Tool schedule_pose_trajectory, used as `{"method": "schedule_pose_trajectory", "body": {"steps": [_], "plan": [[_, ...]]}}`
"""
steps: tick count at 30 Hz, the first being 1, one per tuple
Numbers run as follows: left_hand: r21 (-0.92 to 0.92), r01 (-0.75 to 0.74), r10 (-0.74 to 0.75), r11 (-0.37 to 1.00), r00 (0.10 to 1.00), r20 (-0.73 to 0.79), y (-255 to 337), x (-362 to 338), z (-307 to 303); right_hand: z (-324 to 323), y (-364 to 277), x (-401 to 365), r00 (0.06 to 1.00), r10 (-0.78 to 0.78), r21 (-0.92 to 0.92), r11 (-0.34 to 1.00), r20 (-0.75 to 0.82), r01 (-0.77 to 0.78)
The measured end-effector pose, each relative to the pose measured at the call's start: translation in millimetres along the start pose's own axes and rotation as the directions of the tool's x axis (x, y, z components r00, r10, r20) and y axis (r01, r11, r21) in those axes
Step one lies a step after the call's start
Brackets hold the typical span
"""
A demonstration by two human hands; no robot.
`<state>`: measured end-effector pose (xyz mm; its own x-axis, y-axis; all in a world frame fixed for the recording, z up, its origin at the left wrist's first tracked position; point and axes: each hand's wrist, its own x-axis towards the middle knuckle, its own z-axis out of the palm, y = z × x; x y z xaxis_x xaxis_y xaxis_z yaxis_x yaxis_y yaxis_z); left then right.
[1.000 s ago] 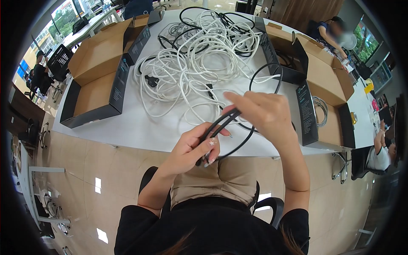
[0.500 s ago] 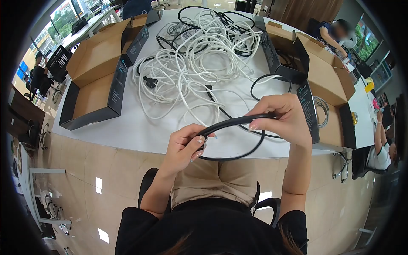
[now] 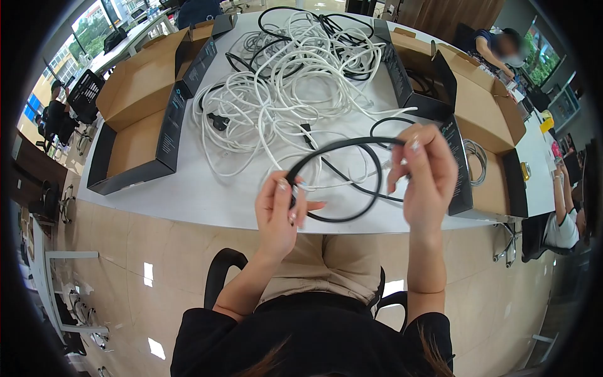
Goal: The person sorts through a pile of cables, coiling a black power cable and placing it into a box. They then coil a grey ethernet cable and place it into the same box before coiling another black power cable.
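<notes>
A black cable point(image 3: 352, 141) is bent into a loop in the air above the table's near edge. My left hand point(image 3: 276, 210) pinches the loop at its left side, fingers closed round the strands. At the upper right of the loop, my right hand point(image 3: 428, 173) grips the cable between thumb and fingers, slightly blurred. More black cable runs from the loop across the tabletop, near a small black connector point(image 3: 306, 129). Beyond my hands lies a tangled heap of white cables point(image 3: 314, 94), with some black ones mixed in. A black plug point(image 3: 218, 121) rests on the heap's left part.
An open cardboard box point(image 3: 139, 141) stands on the table's left. On the right, one open box point(image 3: 461, 182) holds a coiled grey cable point(image 3: 478, 164); another behind it point(image 3: 402, 72) holds black cables. People sit at both sides of the room.
The cable between my hands has bowed upward into a rounder loop. My left hand has turned more upright, and my right hand has rotated with its fingers now pointing up.
</notes>
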<state>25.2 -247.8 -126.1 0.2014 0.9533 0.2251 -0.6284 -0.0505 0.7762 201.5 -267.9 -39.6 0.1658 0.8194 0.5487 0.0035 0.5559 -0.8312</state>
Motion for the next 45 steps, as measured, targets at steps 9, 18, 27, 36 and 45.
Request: {"method": "schedule_pose_trajectory", "body": {"steps": [9, 18, 27, 36, 45], "plan": [[0.045, -0.22, 0.217, 0.974, 0.974, 0.059, 3, 9, -22, 15, -6, -21, 0.997, -0.007, -0.281, 0.959, 0.08, 0.029], [0.146, -0.27, 0.242, 0.952, 0.953, 0.185, -1, 2, -31, 14, -14, -28, 0.956, 0.117, -0.162, 0.984, 0.268, -0.075], [0.447, -0.468, 0.399, 0.762, 0.884, 0.245, 6, 0, -27, 27, -12, -31, 0.963, 0.066, -0.394, 0.918, 0.259, 0.043], [0.568, -0.527, 0.283, 0.632, 0.839, 0.464, 28, -13, -26, 33, -7, -28, 0.955, 0.013, -0.396, 0.912, 0.296, 0.11], [0.226, -0.525, 0.519, 0.82, 0.85, 0.091, 8, -13, -22, 19, -3, -28, 0.927, -0.052, -0.582, 0.765, 0.371, 0.276]]}}
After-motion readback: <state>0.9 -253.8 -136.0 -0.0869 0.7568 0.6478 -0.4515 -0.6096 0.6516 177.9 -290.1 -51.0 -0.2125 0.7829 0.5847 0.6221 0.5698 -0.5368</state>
